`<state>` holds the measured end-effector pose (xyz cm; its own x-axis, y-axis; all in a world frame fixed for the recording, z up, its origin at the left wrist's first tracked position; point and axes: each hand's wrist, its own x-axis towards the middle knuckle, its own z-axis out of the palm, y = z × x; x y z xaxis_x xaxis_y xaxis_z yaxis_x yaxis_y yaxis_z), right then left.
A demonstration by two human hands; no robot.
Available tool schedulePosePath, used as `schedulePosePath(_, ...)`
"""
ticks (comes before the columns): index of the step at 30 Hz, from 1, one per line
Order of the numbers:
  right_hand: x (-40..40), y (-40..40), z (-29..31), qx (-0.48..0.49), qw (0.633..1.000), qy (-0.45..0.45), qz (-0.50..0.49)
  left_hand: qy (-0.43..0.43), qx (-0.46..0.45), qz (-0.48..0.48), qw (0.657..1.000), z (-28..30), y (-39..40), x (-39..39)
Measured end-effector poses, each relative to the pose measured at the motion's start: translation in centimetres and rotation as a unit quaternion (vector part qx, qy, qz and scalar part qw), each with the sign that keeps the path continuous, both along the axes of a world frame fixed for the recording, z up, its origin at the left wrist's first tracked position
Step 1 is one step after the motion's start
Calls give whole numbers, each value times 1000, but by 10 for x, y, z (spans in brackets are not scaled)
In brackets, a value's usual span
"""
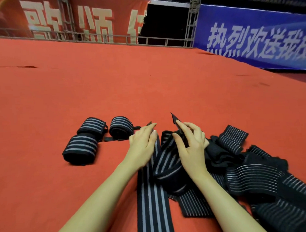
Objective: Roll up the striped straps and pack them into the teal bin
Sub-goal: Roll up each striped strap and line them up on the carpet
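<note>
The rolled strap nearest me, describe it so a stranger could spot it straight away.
On the red carpet, left of the left hand, three rolled straps sit in a cluster. The rolled strap nearest the camera lies in front of the other two rolls, its grey stripes slanting.

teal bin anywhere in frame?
No: only three rolled straps, a loose strap pile and both hands on the red carpet show.

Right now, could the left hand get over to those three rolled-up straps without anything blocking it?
Probably yes. The left hand rests on the flat strap, and only bare red carpet lies between it and the rolled straps.
</note>
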<state>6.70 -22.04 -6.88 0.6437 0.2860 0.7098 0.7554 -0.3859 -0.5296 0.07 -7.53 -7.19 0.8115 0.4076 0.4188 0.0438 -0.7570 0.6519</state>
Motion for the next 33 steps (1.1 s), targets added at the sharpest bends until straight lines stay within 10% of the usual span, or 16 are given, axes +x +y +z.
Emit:
schedulePosePath(20,-82,-57,98,56,988,-70,128,-267,61,-102,956,146,-51,-69)
schedulePosePath(33,-94,-61,131,72,993,-79,56,-267,60,-49,961,203,-65,-95)
